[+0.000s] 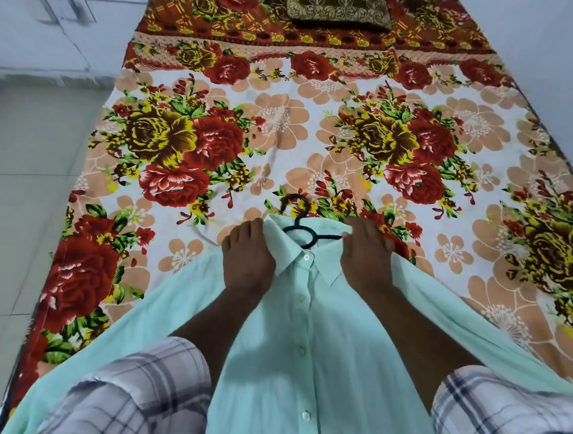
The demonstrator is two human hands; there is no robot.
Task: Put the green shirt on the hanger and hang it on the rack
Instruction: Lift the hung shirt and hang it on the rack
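The pale green button-up shirt [307, 334] hangs in front of me over the near end of the bed, its front buttoned and its collar uppermost. A black hanger [299, 231] sits inside the collar, with its hook sticking out above and most of its frame hidden by cloth. My left hand [247, 257] grips the shirt at the left shoulder beside the collar. My right hand [365, 252] grips the right shoulder, close to the hanger's arm. No rack is in view.
A bed with a floral sheet [305, 120] fills the view ahead. A brown patterned pillow [336, 1] lies at its far end. Pale floor tiles [20, 167] run along the left side, with white walls behind and to the right.
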